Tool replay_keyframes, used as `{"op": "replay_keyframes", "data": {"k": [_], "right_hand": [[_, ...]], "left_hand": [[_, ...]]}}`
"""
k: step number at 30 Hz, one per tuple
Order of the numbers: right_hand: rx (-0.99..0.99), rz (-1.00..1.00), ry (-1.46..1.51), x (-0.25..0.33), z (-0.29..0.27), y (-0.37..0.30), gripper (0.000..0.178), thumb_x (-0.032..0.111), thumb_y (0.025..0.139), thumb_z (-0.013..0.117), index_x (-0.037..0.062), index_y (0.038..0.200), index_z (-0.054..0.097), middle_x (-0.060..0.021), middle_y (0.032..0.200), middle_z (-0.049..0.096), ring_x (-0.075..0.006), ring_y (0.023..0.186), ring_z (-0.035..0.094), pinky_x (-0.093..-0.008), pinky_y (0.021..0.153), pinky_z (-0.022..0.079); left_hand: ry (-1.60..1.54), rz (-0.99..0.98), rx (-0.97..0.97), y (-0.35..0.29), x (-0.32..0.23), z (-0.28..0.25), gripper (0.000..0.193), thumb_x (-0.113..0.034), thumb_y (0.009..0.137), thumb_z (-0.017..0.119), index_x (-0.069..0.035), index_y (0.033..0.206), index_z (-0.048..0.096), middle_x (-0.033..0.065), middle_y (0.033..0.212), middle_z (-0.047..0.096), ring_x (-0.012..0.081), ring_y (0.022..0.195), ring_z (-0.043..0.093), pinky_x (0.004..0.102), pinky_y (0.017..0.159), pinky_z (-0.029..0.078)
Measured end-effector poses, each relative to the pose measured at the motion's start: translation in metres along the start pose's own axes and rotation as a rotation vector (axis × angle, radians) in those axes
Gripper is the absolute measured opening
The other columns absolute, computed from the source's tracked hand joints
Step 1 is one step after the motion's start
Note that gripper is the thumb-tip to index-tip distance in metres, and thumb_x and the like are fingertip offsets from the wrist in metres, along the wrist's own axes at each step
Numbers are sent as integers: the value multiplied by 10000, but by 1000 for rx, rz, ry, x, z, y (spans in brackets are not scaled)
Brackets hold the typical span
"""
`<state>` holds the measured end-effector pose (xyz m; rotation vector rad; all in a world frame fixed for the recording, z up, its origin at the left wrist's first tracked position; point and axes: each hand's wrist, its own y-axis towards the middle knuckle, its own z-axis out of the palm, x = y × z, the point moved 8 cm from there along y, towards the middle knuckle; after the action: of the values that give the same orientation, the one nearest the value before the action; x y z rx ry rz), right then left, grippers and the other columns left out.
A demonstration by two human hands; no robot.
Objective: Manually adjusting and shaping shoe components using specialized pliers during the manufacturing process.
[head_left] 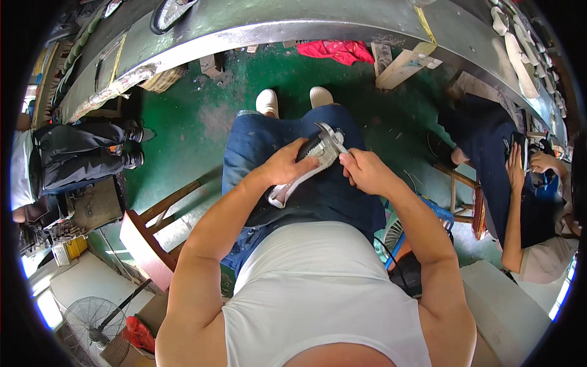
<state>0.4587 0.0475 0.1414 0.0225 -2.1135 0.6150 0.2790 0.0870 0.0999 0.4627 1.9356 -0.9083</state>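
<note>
Across my lap lies a partly made shoe (298, 183), its pale, long underside turned up and a dark edge showing along one side. My left hand (287, 164) is closed around its left side, with the thumb on the underside. Closed at the right is my right hand (365, 169), gripping a shiny metal hand tool (331, 133) with a curved head. The tool's head rests at or just over the far end of the shoe; its exact kind is unclear. Beneath the shoe is a dark blue apron (251, 147) over my legs.
A metal-edged workbench (257, 27) curves across the front, with a dark shoe part (171, 13) on it. Red cloth (337, 51) lies beneath. A wooden stool (160, 235) stands left, a fan (391, 232) right. Co-workers sit at the right (520, 183) and left (79, 150).
</note>
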Motion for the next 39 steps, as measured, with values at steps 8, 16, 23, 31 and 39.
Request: {"op": "replay_keyframes", "data": {"k": [8,16,23,31,39], "right_hand": [[-230,-153,501,7,-35,-12,276,245,1018,522,-15,1088,580,-157,852,649,-288,695,639,-365,654,505],[-865,-630,-712,87,-211,38,490,347,884,709,-4,1189,553,-179,1057,619,-384,949,597,-461,826,483],[-815,-537,-701,107,-261,112,429,303,845,730,14,1131,595,-150,1029,632,-357,967,594,-444,846,472],[-811,-587,-597,114,-267,123,430,284,817,754,26,1122,596,-137,1028,641,-348,964,597,-450,855,477],[-850,-533,-617,103,-271,114,431,317,822,746,34,1110,596,-129,993,640,-339,944,601,-444,824,476]], "left_hand": [[-323,-29,31,6,22,-13,550,-331,963,642,48,1335,501,156,1118,670,198,1054,618,339,929,485],[-795,187,-141,29,-145,-206,613,-282,949,671,87,1390,457,183,1272,617,210,1133,610,337,969,502],[980,239,-566,199,-312,-359,632,-471,916,633,29,1291,542,188,1166,673,331,1063,650,444,947,486],[1860,428,-843,317,-206,-388,436,-195,893,566,-14,1289,586,185,1324,612,332,1277,533,460,1071,414],[1527,143,-997,225,-232,-482,429,-315,851,631,-102,1223,637,158,1185,672,350,1122,630,476,992,480]]}}
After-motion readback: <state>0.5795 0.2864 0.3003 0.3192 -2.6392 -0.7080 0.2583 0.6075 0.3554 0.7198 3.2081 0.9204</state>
